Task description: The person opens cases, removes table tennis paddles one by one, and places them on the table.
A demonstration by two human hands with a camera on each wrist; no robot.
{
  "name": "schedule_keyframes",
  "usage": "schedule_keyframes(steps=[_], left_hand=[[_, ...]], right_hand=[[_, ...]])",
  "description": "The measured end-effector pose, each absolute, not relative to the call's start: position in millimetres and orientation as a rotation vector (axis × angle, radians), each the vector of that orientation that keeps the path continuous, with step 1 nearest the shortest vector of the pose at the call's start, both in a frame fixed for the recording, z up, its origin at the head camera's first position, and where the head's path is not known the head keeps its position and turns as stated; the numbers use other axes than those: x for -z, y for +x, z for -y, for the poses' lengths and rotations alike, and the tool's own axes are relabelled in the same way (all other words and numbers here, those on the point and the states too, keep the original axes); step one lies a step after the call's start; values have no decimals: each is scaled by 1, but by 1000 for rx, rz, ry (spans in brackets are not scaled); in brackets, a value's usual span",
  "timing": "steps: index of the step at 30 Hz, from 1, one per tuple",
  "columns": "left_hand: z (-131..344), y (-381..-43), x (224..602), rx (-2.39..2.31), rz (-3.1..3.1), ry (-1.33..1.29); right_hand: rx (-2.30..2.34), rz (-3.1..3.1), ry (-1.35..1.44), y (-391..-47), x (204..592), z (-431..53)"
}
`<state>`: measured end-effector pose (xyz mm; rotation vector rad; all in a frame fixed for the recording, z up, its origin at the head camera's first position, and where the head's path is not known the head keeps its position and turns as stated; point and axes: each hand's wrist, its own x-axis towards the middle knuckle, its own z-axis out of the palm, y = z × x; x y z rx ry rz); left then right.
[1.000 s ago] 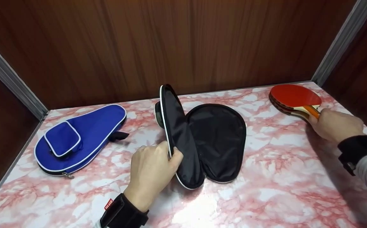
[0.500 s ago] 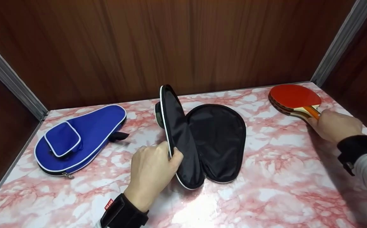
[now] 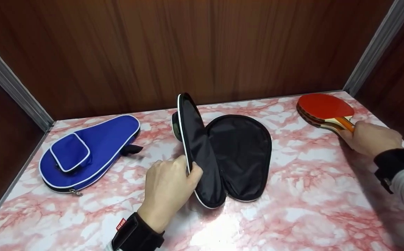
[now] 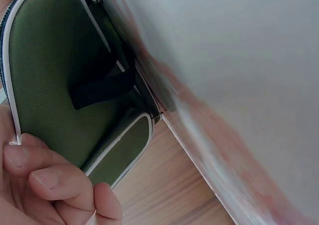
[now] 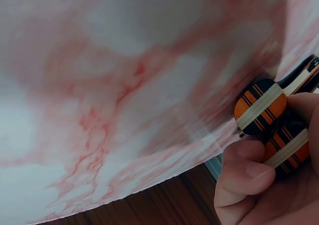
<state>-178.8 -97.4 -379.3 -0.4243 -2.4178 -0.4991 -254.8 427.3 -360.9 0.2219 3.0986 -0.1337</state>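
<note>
My left hand (image 3: 170,184) grips the raised flap of an unzipped paddle case (image 3: 240,157), thumb on its black lining. The flap stands nearly upright, and the other half lies flat on the table. In the left wrist view, the flap's outside is green fabric (image 4: 50,70) with white piping and a black strap. At the far right, my right hand (image 3: 374,137) holds the handles of two stacked table tennis paddles (image 3: 326,105), the top one with red rubber. Their striped handle ends (image 5: 261,105) show in the right wrist view.
A closed blue paddle case (image 3: 107,143) with a small front pocket lies on the left of the marbled table (image 3: 292,216). Brown wood-grain panels (image 3: 202,52) rise behind the table and along both sides.
</note>
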Motion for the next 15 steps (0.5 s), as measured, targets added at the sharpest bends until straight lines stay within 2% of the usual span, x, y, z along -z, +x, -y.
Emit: schedule_keyframes(steps=[10,15], left_hand=[[94,-179,377,528,2460,-418],[98,-179,380,566,2456,-404]], right_hand=[[18,-3216,324,-251,360,-415],[48,-3381,138,-246,357,-382]])
